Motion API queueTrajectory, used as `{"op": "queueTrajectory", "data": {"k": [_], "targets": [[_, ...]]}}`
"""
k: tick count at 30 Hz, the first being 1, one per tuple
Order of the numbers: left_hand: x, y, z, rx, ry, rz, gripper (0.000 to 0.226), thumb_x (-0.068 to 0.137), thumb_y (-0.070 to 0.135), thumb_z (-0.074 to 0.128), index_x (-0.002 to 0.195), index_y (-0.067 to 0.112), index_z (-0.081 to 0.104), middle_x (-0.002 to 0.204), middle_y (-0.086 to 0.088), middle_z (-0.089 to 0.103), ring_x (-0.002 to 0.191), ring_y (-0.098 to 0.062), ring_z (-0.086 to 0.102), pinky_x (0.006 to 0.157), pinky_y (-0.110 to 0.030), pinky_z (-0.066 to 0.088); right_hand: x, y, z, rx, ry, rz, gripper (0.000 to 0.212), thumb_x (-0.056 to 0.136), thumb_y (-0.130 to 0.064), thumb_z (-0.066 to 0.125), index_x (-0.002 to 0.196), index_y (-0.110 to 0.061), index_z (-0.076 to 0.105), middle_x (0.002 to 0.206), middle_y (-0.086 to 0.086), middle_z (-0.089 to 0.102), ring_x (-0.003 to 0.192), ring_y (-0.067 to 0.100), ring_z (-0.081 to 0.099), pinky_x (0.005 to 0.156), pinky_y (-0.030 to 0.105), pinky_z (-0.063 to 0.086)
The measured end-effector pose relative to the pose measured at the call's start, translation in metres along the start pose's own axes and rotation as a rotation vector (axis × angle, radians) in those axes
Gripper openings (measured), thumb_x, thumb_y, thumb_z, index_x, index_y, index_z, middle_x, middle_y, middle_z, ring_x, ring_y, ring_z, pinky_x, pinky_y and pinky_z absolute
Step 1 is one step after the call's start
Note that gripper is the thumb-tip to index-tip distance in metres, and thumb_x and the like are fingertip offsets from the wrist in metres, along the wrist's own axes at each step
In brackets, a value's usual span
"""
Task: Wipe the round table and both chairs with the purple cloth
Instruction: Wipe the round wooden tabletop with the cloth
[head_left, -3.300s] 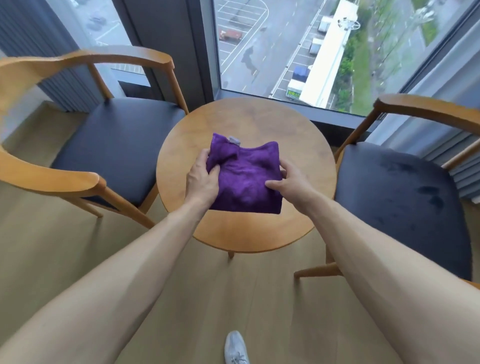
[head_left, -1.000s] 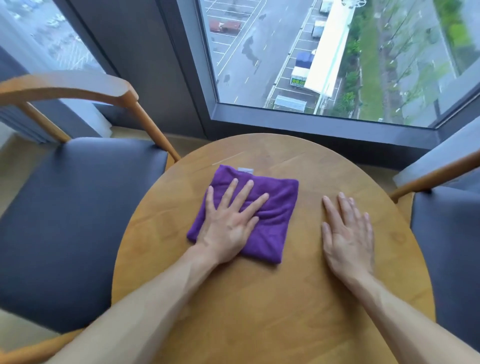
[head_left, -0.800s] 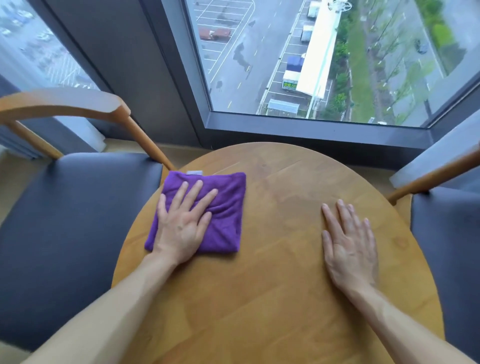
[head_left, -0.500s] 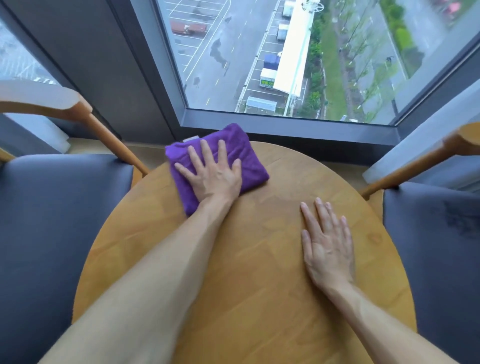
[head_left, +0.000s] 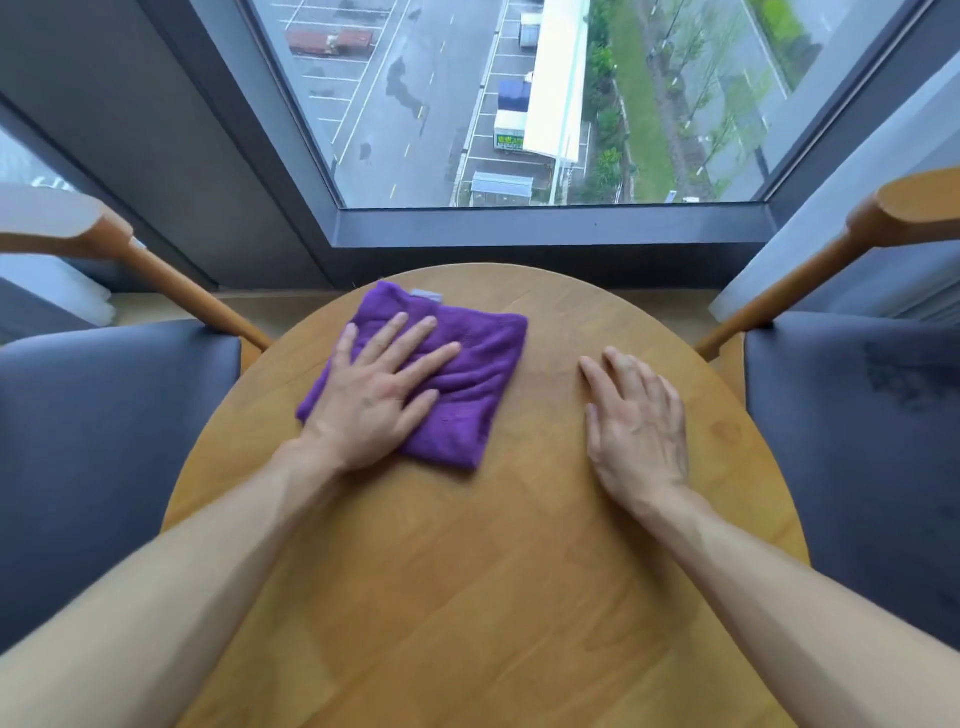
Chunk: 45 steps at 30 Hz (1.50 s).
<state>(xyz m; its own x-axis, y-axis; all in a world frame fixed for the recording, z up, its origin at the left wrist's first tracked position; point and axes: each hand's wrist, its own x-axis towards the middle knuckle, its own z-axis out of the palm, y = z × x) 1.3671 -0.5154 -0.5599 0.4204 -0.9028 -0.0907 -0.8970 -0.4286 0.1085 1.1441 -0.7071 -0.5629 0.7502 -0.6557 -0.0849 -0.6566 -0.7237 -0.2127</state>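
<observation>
Cloth (head_left: 467, 384) flat under left hand (head_left: 376, 397); tag corner toward window (head_left: 519, 104).

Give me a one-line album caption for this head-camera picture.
Left hand presses a purple cloth flat on the round table; right hand rests beside it.

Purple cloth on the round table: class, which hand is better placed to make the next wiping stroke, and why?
Left. The left hand lies flat on the purple cloth; the right hand rests on bare round table.

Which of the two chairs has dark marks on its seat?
The right chair, beside the right hand; the left chair has an evenly dark seat.
</observation>
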Motion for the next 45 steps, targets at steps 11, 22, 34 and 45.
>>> {"op": "queueTrajectory", "data": {"k": [11,22,34,45], "targets": [[0.104,0.090,0.011,-0.185,0.047,-0.782,0.060,0.101,0.055,0.026,0.158,0.038,0.015,0.168,-0.003,0.002,0.153,-0.035,-0.004,0.115,-0.070,-0.003,0.006,0.020,-0.034,0.416,0.028,0.023,0.045,0.102,-0.015,0.041,0.148,-0.019,0.041,0.148,0.003,0.042,0.130,0.020,0.046,0.102,0.027,0.038],[0.026,0.148,0.029,-0.001,-0.025,0.016,0.057,0.097,0.058,0.009,0.154,0.051,0.012,0.168,0.009,0.006,0.155,-0.023,0.000,0.118,-0.063,-0.006,-0.016,0.024,-0.031,0.226,0.166,0.205,0.042,0.099,-0.029,0.047,0.140,-0.022,0.050,0.142,0.005,0.048,0.128,0.027,0.044,0.107,0.045,0.037],[-0.128,-0.016,0.018,-0.023,0.030,-0.584,0.055,0.100,0.059,0.019,0.154,0.052,0.011,0.168,0.011,0.003,0.155,-0.019,-0.001,0.120,-0.060,0.002,-0.034,-0.045,-0.014,0.029,-0.126,-0.083,0.050,0.087,-0.028,0.060,0.136,-0.026,0.049,0.151,0.005,0.039,0.139,0.025,0.035,0.115,0.040,0.025],[-0.152,0.127,0.037,-0.191,0.106,-1.152,0.061,0.100,0.056,0.024,0.158,0.040,0.012,0.168,-0.002,0.000,0.154,-0.032,-0.004,0.113,-0.073,0.001,-0.073,-0.062,-0.016,0.075,-0.262,-0.210,0.051,0.098,-0.044,0.046,0.147,-0.032,0.040,0.158,0.005,0.030,0.147,0.022,0.024,0.120,0.037,0.021]]}}
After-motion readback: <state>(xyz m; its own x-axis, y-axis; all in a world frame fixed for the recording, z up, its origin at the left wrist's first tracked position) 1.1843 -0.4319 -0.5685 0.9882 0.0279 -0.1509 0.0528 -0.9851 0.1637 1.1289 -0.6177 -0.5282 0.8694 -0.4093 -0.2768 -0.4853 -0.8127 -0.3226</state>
